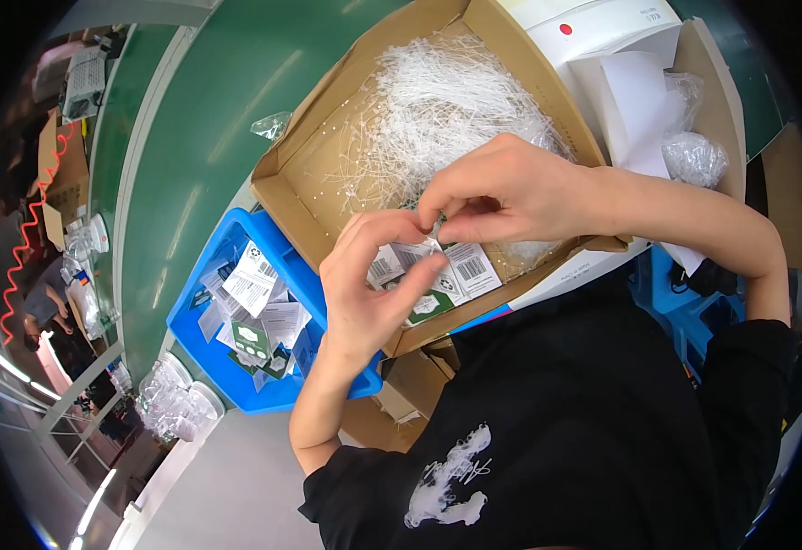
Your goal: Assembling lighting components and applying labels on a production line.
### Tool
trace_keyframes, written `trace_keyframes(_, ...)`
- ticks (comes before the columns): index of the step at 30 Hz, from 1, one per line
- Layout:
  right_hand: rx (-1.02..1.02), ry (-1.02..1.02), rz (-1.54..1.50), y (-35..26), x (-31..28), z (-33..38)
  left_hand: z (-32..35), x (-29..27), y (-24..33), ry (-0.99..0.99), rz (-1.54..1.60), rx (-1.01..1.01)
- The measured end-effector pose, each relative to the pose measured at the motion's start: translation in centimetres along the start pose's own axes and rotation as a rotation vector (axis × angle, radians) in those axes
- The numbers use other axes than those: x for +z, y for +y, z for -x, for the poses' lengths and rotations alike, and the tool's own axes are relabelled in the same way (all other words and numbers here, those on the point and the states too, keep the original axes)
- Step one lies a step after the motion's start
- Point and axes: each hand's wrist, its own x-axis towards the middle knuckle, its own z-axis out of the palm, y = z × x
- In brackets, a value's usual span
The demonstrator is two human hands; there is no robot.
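Both my hands meet over a shallow cardboard box (296,188). My right hand (516,192) is closed in a pinch, thumb against forefinger. My left hand (369,270) curls toward it, forefinger and thumb reaching to the same spot. What sits between the fingertips is too small to make out. Just under the fingers lie white and green printed tags (472,270) with barcodes, at the box's near side. A large heap of thin, clear-white plastic strings (456,96) fills the far part of the box.
A blue plastic bin (268,399) with loose tags (252,284) stands left of the box, on a green tabletop (199,128). A small clear plastic bag (271,125) lies beyond it. At right, a carton (726,101) holds white paper and bagged clear pieces (694,159).
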Motion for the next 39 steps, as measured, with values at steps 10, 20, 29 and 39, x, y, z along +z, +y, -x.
trace_keyframes(10,0.012,-0.046,-0.061,-0.4,-0.2,-0.1,-0.2,0.1,0.2,-0.035,-0.02,-0.041)
trace_keyframes(20,0.036,0.026,-0.121,-0.7,-0.3,-0.2,0.1,-0.5,-0.7,0.089,-0.133,0.012)
trace_keyframes(29,0.011,0.041,-0.093,-0.8,-0.4,-0.5,0.8,-0.8,-0.8,0.258,0.387,-0.098)
trace_keyframes(39,0.11,-0.094,-0.131,-0.7,-0.4,-0.2,0.7,-0.9,0.2,0.034,0.518,-0.276)
